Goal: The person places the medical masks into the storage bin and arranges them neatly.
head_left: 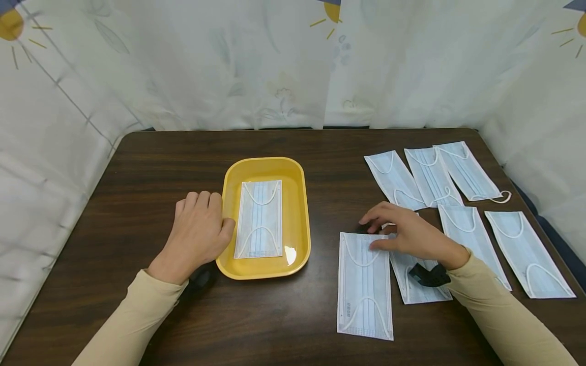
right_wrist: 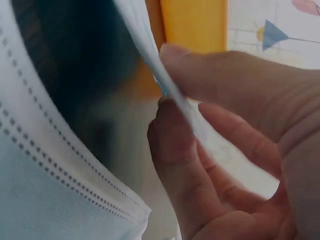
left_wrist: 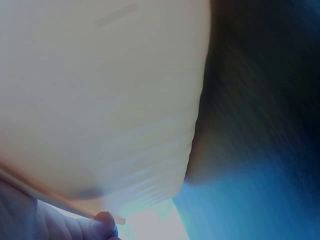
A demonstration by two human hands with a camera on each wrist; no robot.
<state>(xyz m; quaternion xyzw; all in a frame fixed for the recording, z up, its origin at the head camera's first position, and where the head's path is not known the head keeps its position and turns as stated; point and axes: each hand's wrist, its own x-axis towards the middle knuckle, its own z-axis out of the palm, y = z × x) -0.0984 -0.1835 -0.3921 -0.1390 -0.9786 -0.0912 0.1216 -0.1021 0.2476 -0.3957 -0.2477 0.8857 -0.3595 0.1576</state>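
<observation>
My left hand (head_left: 194,236) grips the left rim of a yellow tray (head_left: 299,223), thumb at the edge. In the left wrist view the tray's side (left_wrist: 100,100) fills much of the picture, with a fingertip (left_wrist: 104,224) at its rim. One pale blue face mask (head_left: 258,218) lies flat inside the tray. To the right, my right hand (head_left: 407,231) pinches the top edge of another face mask (head_left: 364,310) between thumb and fingers. The right wrist view shows that mask's edge (right_wrist: 142,37) held between thumb and finger. A further mask (head_left: 412,290) lies partly hidden beneath the right wrist.
Several more masks lie at the table's right, among them a back-row mask (head_left: 432,175), a middle mask (head_left: 473,244) and a far-right mask (head_left: 528,254). The dark wooden table (head_left: 174,157) ends at a pale printed curtain (head_left: 229,66) behind and on both sides.
</observation>
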